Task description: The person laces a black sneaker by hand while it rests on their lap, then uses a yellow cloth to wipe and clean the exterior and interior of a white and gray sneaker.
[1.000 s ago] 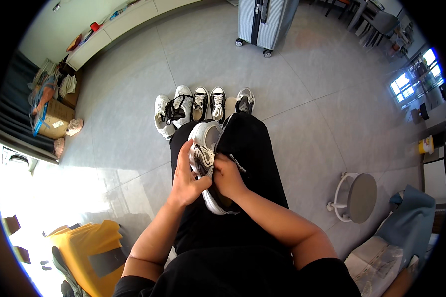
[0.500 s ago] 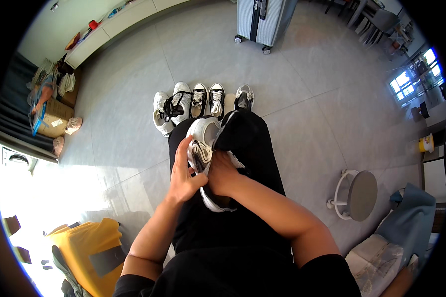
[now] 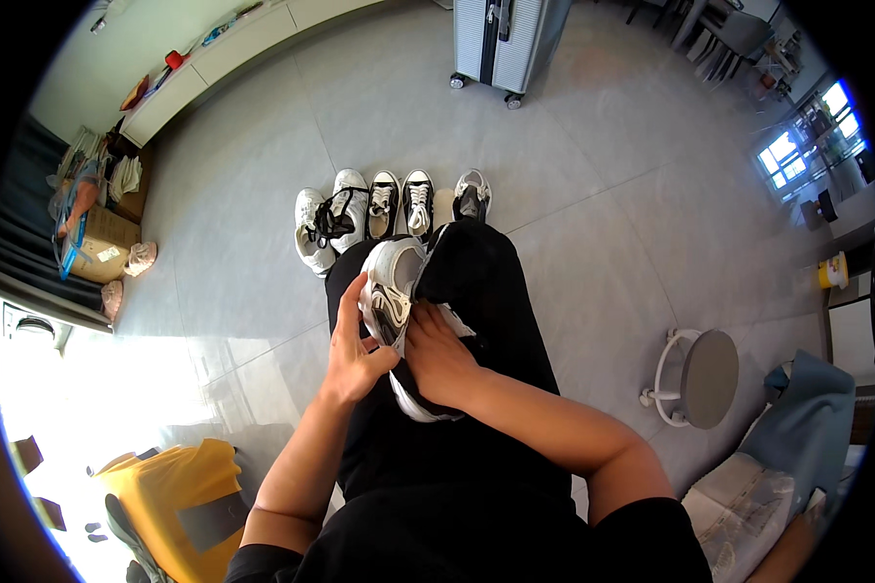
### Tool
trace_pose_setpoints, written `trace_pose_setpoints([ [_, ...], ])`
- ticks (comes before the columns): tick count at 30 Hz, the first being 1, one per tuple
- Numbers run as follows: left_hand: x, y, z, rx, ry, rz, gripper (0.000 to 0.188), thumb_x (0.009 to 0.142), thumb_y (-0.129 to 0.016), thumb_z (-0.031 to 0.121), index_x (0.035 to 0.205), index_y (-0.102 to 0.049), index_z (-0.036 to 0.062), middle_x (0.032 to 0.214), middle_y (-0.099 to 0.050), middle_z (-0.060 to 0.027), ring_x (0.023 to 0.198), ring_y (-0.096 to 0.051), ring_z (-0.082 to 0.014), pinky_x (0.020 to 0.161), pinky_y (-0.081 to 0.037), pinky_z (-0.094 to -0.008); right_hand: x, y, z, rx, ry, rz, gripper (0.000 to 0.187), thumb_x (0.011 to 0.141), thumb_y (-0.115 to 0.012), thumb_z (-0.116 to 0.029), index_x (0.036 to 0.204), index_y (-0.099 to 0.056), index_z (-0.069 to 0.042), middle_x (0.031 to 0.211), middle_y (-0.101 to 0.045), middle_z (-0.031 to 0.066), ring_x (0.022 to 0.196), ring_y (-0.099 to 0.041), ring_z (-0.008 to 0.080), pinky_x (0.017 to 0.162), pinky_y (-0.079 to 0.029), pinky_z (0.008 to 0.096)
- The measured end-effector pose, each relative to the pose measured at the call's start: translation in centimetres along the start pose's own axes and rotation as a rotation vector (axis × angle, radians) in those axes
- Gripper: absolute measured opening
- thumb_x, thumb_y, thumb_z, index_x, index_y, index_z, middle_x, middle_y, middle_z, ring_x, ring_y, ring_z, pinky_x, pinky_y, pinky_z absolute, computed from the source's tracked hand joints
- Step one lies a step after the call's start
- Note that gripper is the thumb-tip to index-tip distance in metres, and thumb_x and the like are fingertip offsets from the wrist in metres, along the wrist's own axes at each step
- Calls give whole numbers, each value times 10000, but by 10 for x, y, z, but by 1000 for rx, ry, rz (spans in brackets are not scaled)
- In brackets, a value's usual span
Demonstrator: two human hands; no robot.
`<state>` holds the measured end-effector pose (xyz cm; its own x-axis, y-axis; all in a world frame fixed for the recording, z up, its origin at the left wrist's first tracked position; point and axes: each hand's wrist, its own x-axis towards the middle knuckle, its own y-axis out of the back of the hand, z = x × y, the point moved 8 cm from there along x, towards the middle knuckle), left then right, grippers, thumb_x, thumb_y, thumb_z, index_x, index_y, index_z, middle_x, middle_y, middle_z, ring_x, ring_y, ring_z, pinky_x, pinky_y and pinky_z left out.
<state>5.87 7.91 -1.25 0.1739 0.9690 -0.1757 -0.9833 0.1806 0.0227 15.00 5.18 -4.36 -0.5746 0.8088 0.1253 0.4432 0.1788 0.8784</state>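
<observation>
A white and grey sneaker (image 3: 391, 262) with dark side panels rests over my black-trousered lap, toe pointing away from me. My left hand (image 3: 352, 358) grips its left side, fingers along the outside and thumb near the opening. Over the shoe's opening lies my right hand (image 3: 440, 358), its fingers stretched forward with the tips by the tongue area. The hand and a black trouser leg hide much of the shoe's right side. Beyond my knees, a similar grey and white sneaker (image 3: 472, 196) stands alone on the floor.
Left of it stand black-and-white canvas shoes (image 3: 417, 206) and white sneakers (image 3: 348, 199) with black laces. A silver suitcase (image 3: 520, 44) is farther off. On the right is a round stool (image 3: 710, 379); a yellow cloth (image 3: 160, 486) lies lower left.
My right hand has drawn back slightly, and its fingers now show more over the shoe's opening. The left hand keeps its grip. The whole view has shifted a little.
</observation>
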Motion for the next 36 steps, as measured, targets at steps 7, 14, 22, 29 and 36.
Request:
trace_pose_setpoints([
  [7, 4, 1, -7, 156, -51, -7, 915, 606, -551, 49, 1467, -240, 74, 1314, -403, -128, 1163, -448, -236, 890, -469, -357, 5, -2, 8, 146, -36, -142, 697, 716, -580, -25, 1368, -352, 66, 1435, -292, 263, 1381, -185, 437, 1155, -126, 508],
  [14, 2, 0, -1, 108, -10, -21, 948, 605, -611, 74, 1467, -218, 72, 1385, -342, -160, 1268, -413, -296, 956, -464, -434, 8, 0, 8, 218, -79, -110, 774, 633, -611, 8, 1372, -382, 5, 1438, -291, 251, 1373, -190, 435, 1158, -123, 510],
  [22, 4, 4, -8, 119, -73, -17, 948, 595, -612, 69, 1461, -225, 59, 1395, -324, -167, 1275, -404, -294, 920, -493, -402, 14, -5, 14, 302, -30, -4, 691, 639, -593, -12, 1320, -479, -49, 1422, -328, 238, 1337, -243, 436, 1126, -197, 485],
  [29, 1, 4, -3, 54, -49, -8, 932, 592, -605, 91, 1452, -249, 43, 1439, -263, -212, 1314, -356, -348, 926, -489, -411, 16, -9, 18, 435, -86, 18, 712, 587, -632, -13, 1282, -538, -137, 1424, -344, 202, 1333, -255, 421, 1117, -182, 508],
  [36, 2, 9, -4, 318, -150, 11, 952, 592, -601, 151, 1468, -244, 48, 1474, -230, -269, 1368, -274, -408, 935, -474, -403, 26, -12, 15, 229, -40, -134, 847, 606, -613, 3, 1408, -343, -29, 1414, -330, 224, 1309, -284, 430, 1110, -230, 480],
])
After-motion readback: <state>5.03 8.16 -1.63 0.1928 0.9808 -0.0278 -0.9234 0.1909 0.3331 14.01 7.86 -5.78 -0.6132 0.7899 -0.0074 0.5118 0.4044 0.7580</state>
